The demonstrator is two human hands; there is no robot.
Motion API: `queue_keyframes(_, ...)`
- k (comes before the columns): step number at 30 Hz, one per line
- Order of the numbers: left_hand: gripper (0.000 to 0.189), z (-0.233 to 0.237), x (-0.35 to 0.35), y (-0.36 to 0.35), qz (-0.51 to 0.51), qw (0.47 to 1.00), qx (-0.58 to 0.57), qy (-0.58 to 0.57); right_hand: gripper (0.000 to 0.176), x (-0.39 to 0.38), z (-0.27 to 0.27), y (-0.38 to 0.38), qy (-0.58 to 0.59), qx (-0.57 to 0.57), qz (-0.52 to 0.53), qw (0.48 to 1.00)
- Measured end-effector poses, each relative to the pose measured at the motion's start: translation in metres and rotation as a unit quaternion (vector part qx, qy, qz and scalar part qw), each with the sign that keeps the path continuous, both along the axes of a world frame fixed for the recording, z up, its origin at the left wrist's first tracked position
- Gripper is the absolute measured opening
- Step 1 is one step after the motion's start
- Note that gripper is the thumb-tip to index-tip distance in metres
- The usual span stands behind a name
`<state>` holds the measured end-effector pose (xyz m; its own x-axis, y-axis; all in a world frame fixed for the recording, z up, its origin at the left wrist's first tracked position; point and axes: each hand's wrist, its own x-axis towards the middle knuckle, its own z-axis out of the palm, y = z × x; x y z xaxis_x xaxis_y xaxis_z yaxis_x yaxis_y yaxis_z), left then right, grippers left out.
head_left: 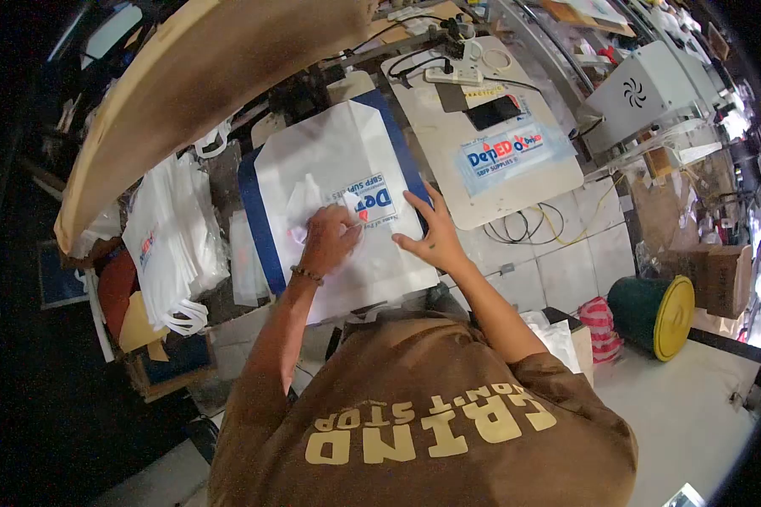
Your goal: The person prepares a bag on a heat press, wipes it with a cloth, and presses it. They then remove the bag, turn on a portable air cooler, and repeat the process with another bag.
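Left hand (331, 239): closed on a crumpled white piece (307, 199), against the bag;
Right hand (438, 232): open, fingers spread at the bag's right edge;
White bag (376, 264): flat under both hands; its printed label (376, 196) between them;
Blue board (263, 228): borders the bag, left of the left hand;
Room: plain bag surface beyond the left hand; pale panel (482, 203) beyond the right

Left fingers (344, 220) grip cloth (305, 198); right fingers (418, 205) touch bag (376, 262).

Under the left hand (330, 239), the white bag (300, 156) looks like matt cloth; beyond the right hand (434, 230), printed sheets (509, 155) look like smooth, glossy plastic.
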<state>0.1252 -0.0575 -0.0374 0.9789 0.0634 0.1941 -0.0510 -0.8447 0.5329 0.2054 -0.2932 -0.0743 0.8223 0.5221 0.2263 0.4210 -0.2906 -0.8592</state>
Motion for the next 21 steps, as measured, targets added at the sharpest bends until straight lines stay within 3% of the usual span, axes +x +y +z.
queue_keyframes(3, 0.012, -0.002, 0.016, -0.023, 0.021, 0.999, 0.020, 0.023, 0.085, 0.000, 0.000, 0.000, -0.008, 0.021, 0.000, 1.000)
queue_keyframes(5, 0.011, -0.004, 0.031, -0.044, 0.009, 0.997, 0.041, -0.060, 0.085, 0.002, -0.002, 0.001, -0.009, 0.032, 0.003, 0.999)
queue_keyframes(11, 0.011, 0.005, 0.003, 0.002, 0.030, 0.997, 0.044, 0.063, 0.083, 0.002, -0.004, 0.000, -0.008, 0.027, -0.002, 1.000)
queue_keyframes(14, 0.012, -0.008, 0.024, -0.031, 0.012, 0.998, 0.054, 0.012, 0.084, 0.001, -0.007, -0.002, -0.004, 0.037, 0.010, 0.999)
queue_keyframes(19, 0.014, -0.006, 0.016, -0.025, 0.022, 0.997, 0.077, -0.015, 0.081, 0.002, 0.001, -0.001, 0.007, 0.037, 0.010, 0.999)
queue_keyframes(21, 0.014, 0.006, -0.017, 0.016, 0.065, 0.991, 0.081, 0.086, 0.082, -0.001, 0.000, -0.002, 0.033, 0.011, -0.004, 0.999)
